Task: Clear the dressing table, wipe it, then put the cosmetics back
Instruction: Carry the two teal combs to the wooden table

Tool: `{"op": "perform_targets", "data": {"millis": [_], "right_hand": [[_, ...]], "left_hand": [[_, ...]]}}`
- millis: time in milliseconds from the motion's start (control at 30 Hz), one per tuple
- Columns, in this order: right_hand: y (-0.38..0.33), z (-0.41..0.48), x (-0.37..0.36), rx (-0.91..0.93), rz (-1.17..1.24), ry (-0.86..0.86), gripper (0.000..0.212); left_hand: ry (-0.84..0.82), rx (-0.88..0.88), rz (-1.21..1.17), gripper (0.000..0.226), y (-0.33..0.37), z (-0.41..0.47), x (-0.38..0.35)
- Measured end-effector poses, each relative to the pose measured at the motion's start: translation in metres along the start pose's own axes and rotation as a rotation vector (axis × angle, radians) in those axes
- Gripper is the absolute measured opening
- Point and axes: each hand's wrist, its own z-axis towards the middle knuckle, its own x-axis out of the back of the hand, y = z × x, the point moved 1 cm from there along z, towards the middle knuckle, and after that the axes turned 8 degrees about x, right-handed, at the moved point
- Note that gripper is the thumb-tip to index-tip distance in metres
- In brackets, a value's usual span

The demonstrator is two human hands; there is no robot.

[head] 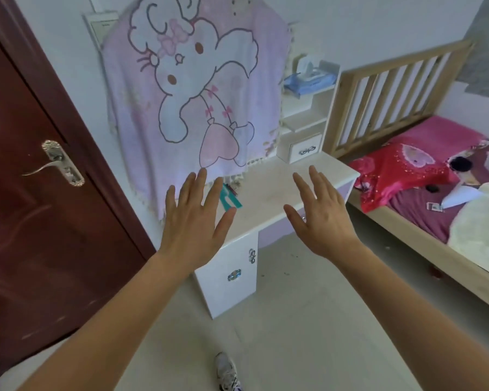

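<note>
A white dressing table [277, 193] stands ahead of me, its mirror covered by a pink cartoon blanket [192, 88]. Near the top's left end lie a teal comb-like item [229, 199] and a small dark object [233, 189]. A pack of wet wipes [308, 81] sits on the table's upper right shelf. My left hand [194, 221] hovers open with fingers spread in front of the table's left end, partly hiding the teal item. My right hand [321, 213] is open too, held over the front edge at the right.
A dark red door [40, 221] with a metal handle is at the left. A wooden bed [407, 88] with a pink sheet and red bedding [401, 170], strewn with small items, stands at the right. Pale tiled floor [294, 320] lies below, with my shoe [226, 371].
</note>
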Motion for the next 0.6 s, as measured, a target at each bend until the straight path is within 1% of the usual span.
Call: {"op": "perform_targets", "data": {"millis": [133,300,400,467,533,600], "right_hand": [[0.039,0.052,-0.046,-0.005,-0.067,-0.148,0.068],[0.070,0.151,-0.091,0.034,-0.135,-0.292,0.070],[0.080,0.210,-0.108,0.064,-0.139,-0.292,0.069],[0.085,0.241,-0.119,0.073,-0.118,-0.285,0.068],[0.090,0.264,-0.137,0.084,-0.094,-0.289,0.067],[0.097,0.284,-0.160,0.109,-0.073,-0.325,0.067]], "left_hand": [[-0.092,-0.021,0.045,0.069,-0.005,0.064,-0.064],[-0.260,-0.051,0.137,0.070,-0.029,0.157,-0.125],[-0.284,-0.078,0.197,0.070,-0.040,0.210,-0.147],[-0.294,-0.070,0.193,0.068,-0.041,0.239,-0.158],[-0.304,-0.066,0.182,0.071,-0.041,0.263,-0.171],[-0.313,-0.045,0.178,0.072,-0.043,0.284,-0.189]]}}
